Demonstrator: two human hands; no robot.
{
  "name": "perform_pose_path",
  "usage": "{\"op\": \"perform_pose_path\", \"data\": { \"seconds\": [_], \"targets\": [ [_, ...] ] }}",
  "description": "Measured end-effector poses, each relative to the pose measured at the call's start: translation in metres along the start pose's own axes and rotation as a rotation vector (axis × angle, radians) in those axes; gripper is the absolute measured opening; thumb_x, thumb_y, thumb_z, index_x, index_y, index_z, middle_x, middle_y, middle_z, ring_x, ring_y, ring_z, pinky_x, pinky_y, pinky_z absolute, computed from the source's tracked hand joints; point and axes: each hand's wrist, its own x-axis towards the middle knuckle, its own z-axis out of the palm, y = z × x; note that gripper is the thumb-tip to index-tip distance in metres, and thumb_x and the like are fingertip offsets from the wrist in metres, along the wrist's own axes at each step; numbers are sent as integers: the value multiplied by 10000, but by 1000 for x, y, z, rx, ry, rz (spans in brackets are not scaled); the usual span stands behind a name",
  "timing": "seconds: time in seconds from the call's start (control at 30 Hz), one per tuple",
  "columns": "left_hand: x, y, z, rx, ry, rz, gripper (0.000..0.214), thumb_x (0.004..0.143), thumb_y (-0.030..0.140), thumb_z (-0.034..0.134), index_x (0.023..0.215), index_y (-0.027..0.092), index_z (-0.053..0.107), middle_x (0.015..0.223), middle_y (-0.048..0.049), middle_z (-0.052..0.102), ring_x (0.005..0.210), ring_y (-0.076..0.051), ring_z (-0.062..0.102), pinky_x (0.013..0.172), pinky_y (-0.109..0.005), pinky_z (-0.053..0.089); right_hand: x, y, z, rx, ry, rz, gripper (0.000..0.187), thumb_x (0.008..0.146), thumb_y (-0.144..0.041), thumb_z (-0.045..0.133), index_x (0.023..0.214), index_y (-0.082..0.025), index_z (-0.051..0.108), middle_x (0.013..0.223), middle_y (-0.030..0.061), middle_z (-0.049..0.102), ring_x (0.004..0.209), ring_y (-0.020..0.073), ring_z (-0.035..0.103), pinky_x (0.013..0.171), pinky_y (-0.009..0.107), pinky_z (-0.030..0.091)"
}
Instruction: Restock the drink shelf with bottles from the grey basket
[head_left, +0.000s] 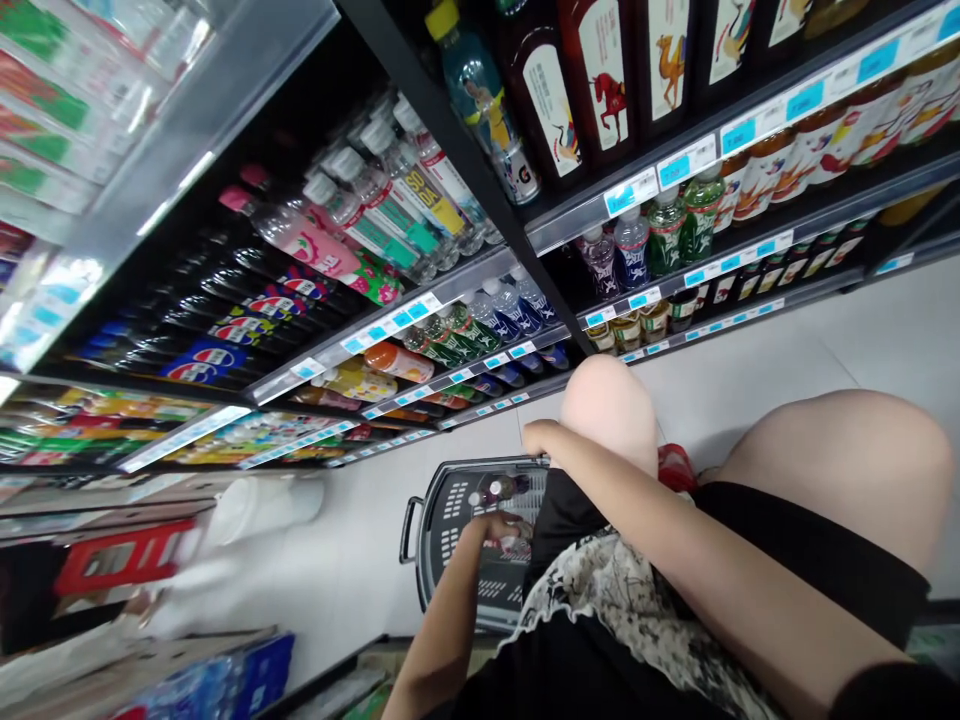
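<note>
A dark grey shopping basket [430, 570] stands on the floor against my legs, tilted in this slanted view. My left hand [499, 525] reaches down into it, fingers curled over a small clear bottle [516, 545] with some red on it; part of the bottle is hidden. Beside that hand lie small bottles with white caps and dark purplish contents [504, 487]. At the basket's upper rim, near my knee, my right hand [541, 438] is closed on the edge, its fingertips partly hidden. A black handle [409, 530] sticks out at the basket's far end.
Drink shelves [390, 322] run along the upper side, with cola bottles [225, 335], a pink bottle [322, 245] and dark-red bottles [600, 85]. A white bucket [262, 510], a red crate [124, 560] and blue-wrapped water packs [240, 680] stand at the left. My knees [609, 405] border the basket.
</note>
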Motion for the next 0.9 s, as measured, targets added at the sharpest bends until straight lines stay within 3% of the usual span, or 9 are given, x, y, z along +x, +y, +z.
{"op": "perform_pose_path", "data": {
  "seconds": [0.17, 0.3, 0.37, 0.47, 0.53, 0.6, 0.7, 0.8, 0.9],
  "targets": [
    [-60, 9, -47, 41, 68, 60, 693, 530, 382, 661, 1195, 206, 749, 780, -72, 744, 567, -229, 604, 676, -382, 525, -6, 4, -3, 3, 45, 28, 394, 753, -114, 660, 1140, -70, 720, 1097, 199, 740, 1025, 319, 720, 863, 384, 596],
    [-133, 30, -81, 46, 294, 300, 603, 694, 432, 580, 1227, 212, 756, 1038, -70, 769, 880, -272, 704, 881, -348, 524, -5, 6, -1, 17, 24, 20, 399, 724, -121, 723, 1122, -100, 733, 985, 157, 761, 929, 310, 738, 834, 383, 598],
    [-172, 46, -92, 60, 459, 342, 607, 753, 434, 552, 1292, 215, 726, 1177, -59, 740, 1024, -280, 697, 952, -332, 502, -2, 5, 1, 63, 71, -14, 683, 646, -166, 836, 1305, -158, 657, 1152, 145, 733, 1022, 316, 718, 861, 381, 592],
    [-222, 74, -98, 139, 629, 385, 615, 793, 444, 571, 1370, 259, 674, 1307, -34, 683, 1169, -284, 654, 1009, -307, 462, 3, 3, 4, 151, 163, -63, 1220, 437, -230, 972, 1531, -243, 430, 1447, 161, 560, 1176, 332, 653, 900, 359, 578],
    [-244, 90, -100, 182, 717, 379, 601, 825, 464, 557, 1392, 288, 653, 1253, -28, 713, 1121, -277, 674, 944, -298, 475, 6, 3, 5, 193, 189, -124, 1254, 398, -262, 992, 1522, -244, 436, 1477, 159, 527, 1186, 327, 644, 907, 336, 566],
    [-253, 104, -105, 197, 831, 389, 548, 839, 471, 537, 1332, 287, 689, 1147, -30, 750, 1012, -263, 696, 865, -291, 474, 8, 3, 6, 212, 232, -225, 1092, 454, -274, 984, 1443, -227, 522, 1410, 128, 590, 1177, 306, 648, 931, 312, 541],
    [-241, 121, -121, 105, 1069, 386, 412, 832, 448, 531, 1126, 255, 745, 934, -31, 757, 817, -229, 678, 767, -283, 449, 7, 3, 6, 230, 316, -299, 935, 521, -282, 967, 1368, -209, 578, 1295, 98, 676, 1189, 298, 644, 971, 304, 506],
    [-213, 140, -141, -96, 1358, 179, 307, 824, 434, 562, 992, 223, 710, 818, -53, 717, 787, -240, 651, 713, -289, 414, 2, 0, 8, 242, 356, -219, 919, 534, -402, 961, 1351, -204, 591, 1237, 118, 708, 1160, 329, 660, 946, 342, 518],
    [-192, 160, -156, -164, 1492, 61, 284, 840, 480, 595, 907, 214, 667, 844, -82, 708, 857, -268, 647, 705, -295, 389, -6, -4, 7, 259, 408, -124, 875, 564, -539, 915, 1314, -210, 607, 1226, 126, 712, 1142, 336, 667, 922, 362, 523]
  ]
}}
